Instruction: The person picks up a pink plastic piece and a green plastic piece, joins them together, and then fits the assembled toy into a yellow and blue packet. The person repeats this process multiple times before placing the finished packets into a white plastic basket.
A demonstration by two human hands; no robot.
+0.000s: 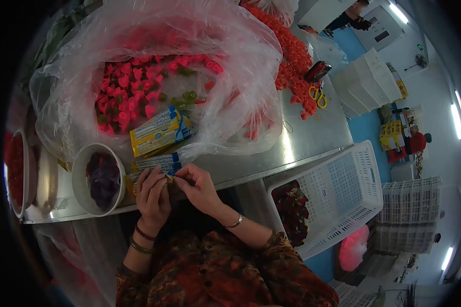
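Both hands meet at the table's near edge, just below the picture's centre; the left hand [152, 197] curls its fingers closed around a small tan piece [168, 178], and the right hand [198, 187] pinches the same piece from the 3 o'clock side with thumb and forefinger; the piece sits between the two sets of fingertips, too small to tell what it is. At 12 o'clock from the hands lie blue-and-yellow packets [159, 132], half inside a big clear plastic bag [241, 66] of red and green small parts; at 9 o'clock stands a white bowl [82, 169] holding dark purple stuff; at 3 o'clock, below the steel table [312, 138], a white crate [343, 189] holds dark red items; yellow-handled scissors [318, 97] lie at 1 o'clock, beside a loose red heap [292, 56].
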